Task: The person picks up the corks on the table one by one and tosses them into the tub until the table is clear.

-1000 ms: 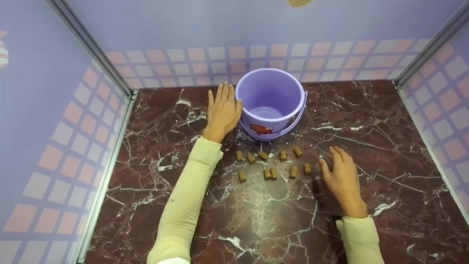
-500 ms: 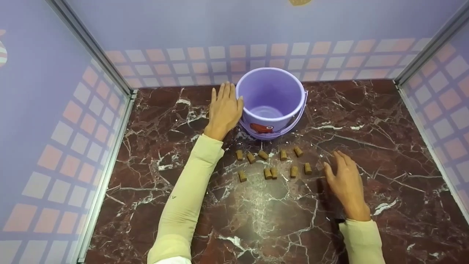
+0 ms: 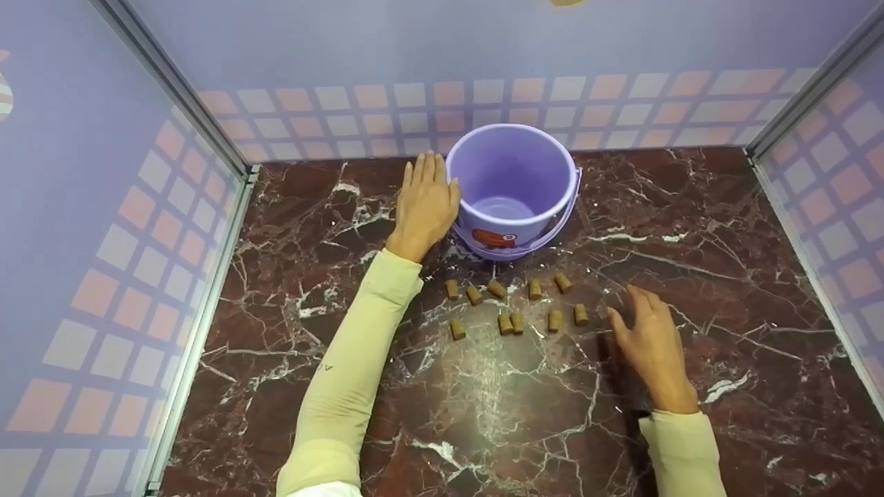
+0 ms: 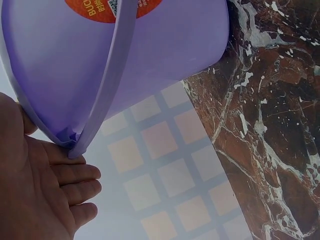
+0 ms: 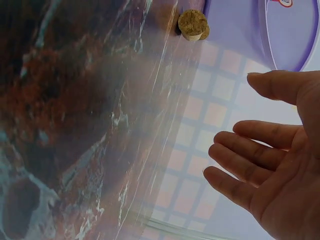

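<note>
A glossy, dark red-brown, white-veined marble-pattern surface [image 3: 732, 331] is bounded by a flat lavender rear panel [image 3: 387, 48], a matching left panel [image 3: 76, 124] and a matching right panel [image 3: 839, 138]. Pink and pale-grey squares form a grid along each panel's lower portion. Straight grey metal profiles [image 3: 170, 79] stand at both rear corners. A diffuse whitish light reflection [image 3: 489, 393] lies at front centre.

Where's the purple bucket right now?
In the head view, the bucket stands by the back wall, just right of the left hand, behind the corks.
</note>
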A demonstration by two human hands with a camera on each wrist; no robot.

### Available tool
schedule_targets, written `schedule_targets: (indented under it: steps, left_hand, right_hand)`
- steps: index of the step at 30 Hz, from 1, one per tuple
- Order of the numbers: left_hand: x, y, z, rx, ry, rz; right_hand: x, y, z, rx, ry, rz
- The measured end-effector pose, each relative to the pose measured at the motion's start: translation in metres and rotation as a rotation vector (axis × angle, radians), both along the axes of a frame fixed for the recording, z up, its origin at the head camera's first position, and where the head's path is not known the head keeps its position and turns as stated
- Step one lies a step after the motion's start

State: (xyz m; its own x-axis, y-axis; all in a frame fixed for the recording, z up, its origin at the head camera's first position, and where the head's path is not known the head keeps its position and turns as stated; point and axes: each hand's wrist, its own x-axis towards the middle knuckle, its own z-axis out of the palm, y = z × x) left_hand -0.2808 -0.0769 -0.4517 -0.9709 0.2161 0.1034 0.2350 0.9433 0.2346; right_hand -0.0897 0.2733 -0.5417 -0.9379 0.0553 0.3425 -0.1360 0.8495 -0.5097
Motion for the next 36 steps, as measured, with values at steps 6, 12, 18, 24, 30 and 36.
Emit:
schedule_targets:
  steps: [6, 12, 18, 24, 30, 36]
  left_hand:
    - [0.000, 0.001, 0.000, 0.010, -0.006, 0.004]
    - [0.000, 0.001, 0.001, 0.012, 0.006, 0.005]
    - [0.001, 0.001, 0.000, -0.002, 0.010, 0.006]
    - [0.000, 0.000, 0.000, -0.002, 0.020, 0.005]
    - [0.000, 0.000, 0.000, -0.004, 0.016, 0.002]
    - [0.001, 0.000, -0.001, 0.008, 0.017, -0.003]
  right_hand:
    - [-0.003, -0.007, -0.003, -0.013, -0.027, 0.034]
    - [-0.005, -0.014, -0.001, -0.029, -0.072, 0.057]
    - [-0.006, -0.019, -0.004, -0.021, -0.092, 0.084]
    - [-0.009, -0.022, -0.008, -0.003, -0.059, 0.092]
    - [-0.008, -0.024, -0.010, 0.009, -0.062, 0.080]
    - [-0.006, -0.025, -0.010, 0.021, -0.081, 0.076]
